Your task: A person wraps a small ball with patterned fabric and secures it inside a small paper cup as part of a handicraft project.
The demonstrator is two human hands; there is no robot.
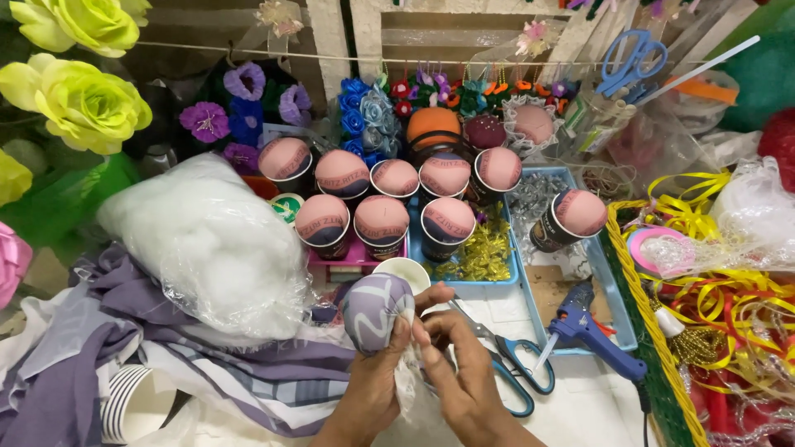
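Left hand [377, 377] fingers curled tight round a purple-and-white fabric-wrapped ball [377, 308], right hand [464, 364] fingers pinching its gathered cloth, blue-handled scissors [509, 368] just right

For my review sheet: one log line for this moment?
left hand: grips fabric-wrapped ball | right hand: pinches its gathered fabric | scissors: beside right hand

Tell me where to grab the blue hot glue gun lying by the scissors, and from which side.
Probably by its handle, coming from the right. The blue plastic hot glue gun lies flat on the table, nozzle pointing lower left toward the blue-handled scissors and handle running lower right with bare table around it. The right hand is nearest, though its fingers are now pinching white netting.
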